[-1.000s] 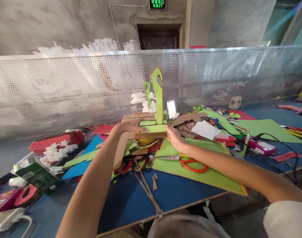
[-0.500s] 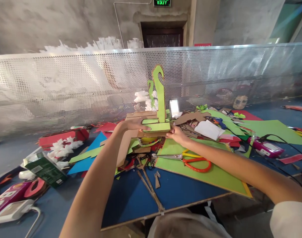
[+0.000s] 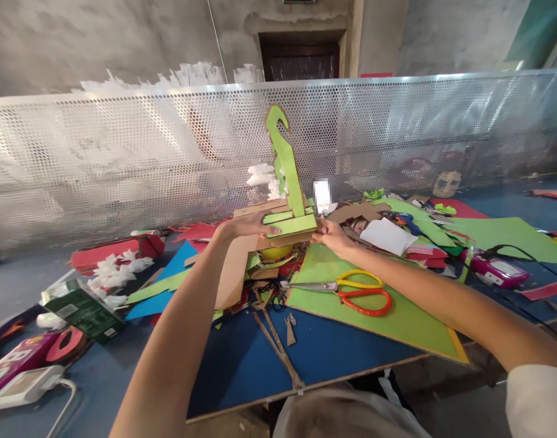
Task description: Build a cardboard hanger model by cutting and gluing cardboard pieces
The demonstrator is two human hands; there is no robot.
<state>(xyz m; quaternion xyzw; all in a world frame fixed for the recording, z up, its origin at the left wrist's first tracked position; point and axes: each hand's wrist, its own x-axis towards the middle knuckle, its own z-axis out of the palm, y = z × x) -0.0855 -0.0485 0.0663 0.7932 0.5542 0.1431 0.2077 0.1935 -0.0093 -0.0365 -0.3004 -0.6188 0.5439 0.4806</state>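
A cardboard model (image 3: 291, 224) with green paper faces has a flat layered base and a tall hook-topped upright (image 3: 285, 159). It is tilted a little to the left above the heap of scraps. My left hand (image 3: 248, 224) grips the base's left side, thumb on top. My right hand (image 3: 333, 234) pinches the base's right end. Both arms reach forward over the blue table (image 3: 241, 365).
Orange and yellow scissors (image 3: 351, 292) lie on a green sheet (image 3: 397, 319) near the right arm. Cardboard strips (image 3: 278, 350), red, blue and green paper scraps, a green box (image 3: 84, 310), a pink tool with a black cable (image 3: 495, 271) and a perforated metal screen (image 3: 123, 158) surround the work.
The model has lifted slightly and its upright now leans left. My right hand went from flat beside the base to pinching its end. The view has shifted a little.
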